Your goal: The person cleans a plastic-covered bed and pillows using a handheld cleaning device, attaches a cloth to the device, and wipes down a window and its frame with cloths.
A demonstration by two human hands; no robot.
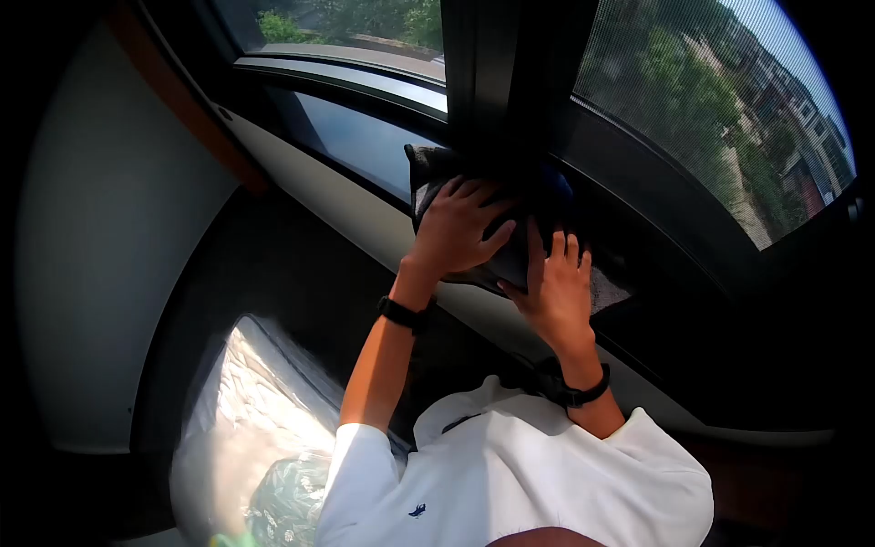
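A dark grey cloth [492, 273] with a black edge lies bunched on the window sill in the middle of the view. My left hand [460, 228] presses on its left part, palm down, fingers spread. On the right part of the cloth rests my right hand [558, 287], its fingers stretched out and thumb apart. Both hands touch the cloth without gripping it. Deep shadow hides the cloth's far side and part of its folds. Black bands are around both wrists.
Behind the cloth stands a dark window frame [483, 73]. A mesh screen [665, 109] covers the right pane. The white sill edge [346, 214] runs diagonally. At lower left is a clear plastic bag [246, 410] with pale, folded contents. A white panel [100, 255] stands at far left.
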